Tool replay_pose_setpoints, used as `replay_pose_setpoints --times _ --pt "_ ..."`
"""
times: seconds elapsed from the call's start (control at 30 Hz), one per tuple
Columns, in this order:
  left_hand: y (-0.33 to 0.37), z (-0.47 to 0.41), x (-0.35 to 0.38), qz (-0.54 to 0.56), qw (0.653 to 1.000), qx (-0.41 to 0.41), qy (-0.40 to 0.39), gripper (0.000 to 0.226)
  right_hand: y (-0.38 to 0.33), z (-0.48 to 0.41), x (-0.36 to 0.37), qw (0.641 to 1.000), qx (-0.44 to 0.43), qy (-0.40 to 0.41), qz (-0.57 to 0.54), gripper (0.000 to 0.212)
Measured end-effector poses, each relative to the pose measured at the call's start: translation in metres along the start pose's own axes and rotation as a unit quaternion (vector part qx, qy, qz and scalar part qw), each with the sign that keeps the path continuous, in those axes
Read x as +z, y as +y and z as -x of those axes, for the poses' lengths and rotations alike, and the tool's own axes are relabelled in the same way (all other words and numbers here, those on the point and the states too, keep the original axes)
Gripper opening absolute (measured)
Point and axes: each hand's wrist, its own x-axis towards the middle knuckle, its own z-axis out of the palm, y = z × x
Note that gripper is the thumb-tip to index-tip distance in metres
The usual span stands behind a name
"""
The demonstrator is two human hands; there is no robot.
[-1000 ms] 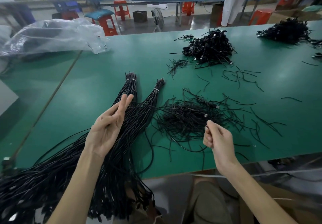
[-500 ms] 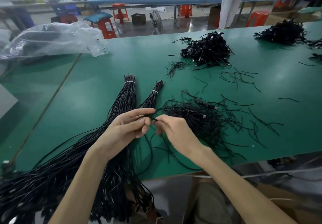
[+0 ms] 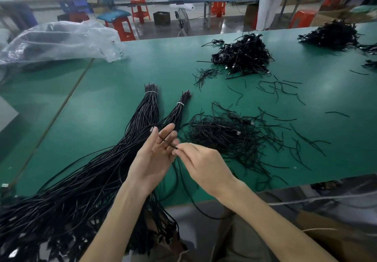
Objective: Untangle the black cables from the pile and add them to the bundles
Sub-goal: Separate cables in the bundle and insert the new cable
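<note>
Green table (image 3: 102, 108); bundles (image 3: 148, 114) cut off near left. Right hand (image 3: 206, 168) pinches a cable (image 3: 167, 142) lying across the left hand (image 3: 151, 159), fingers straight.

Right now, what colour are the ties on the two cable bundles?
White, on both ties; the bundles themselves are black. Head view shows it best.

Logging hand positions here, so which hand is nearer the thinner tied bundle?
Left. The left hand is held open over the near stretch of the thinner tied bundle. The right hand is off to that bundle's right, pinching a black cable that crosses the left fingers.
</note>
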Motion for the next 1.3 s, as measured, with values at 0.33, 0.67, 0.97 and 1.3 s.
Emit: replay_pose_setpoints --times 0.33,0.67,0.97,1.3 --pt "0.012 0.01 0.0 0.057 0.995 -0.013 -0.083 0.04 0.018 0.013 0.005 0.91 0.209 -0.23 -0.273 0.037" --pt "0.035 0.037 -0.002 -0.254 0.929 -0.043 -0.266 0.035 0.035 0.007 -0.01 0.869 0.235 -0.292 -0.322 0.065" --pt "0.016 0.026 0.01 -0.588 0.799 0.039 -0.118 0.031 0.018 -0.008 -0.021 0.894 0.217 -0.138 -0.367 0.046" --pt "-0.012 0.017 0.014 -0.266 0.952 0.027 -0.151 0.055 -0.002 -0.002 0.0 0.93 0.19 -0.082 -0.303 0.041"
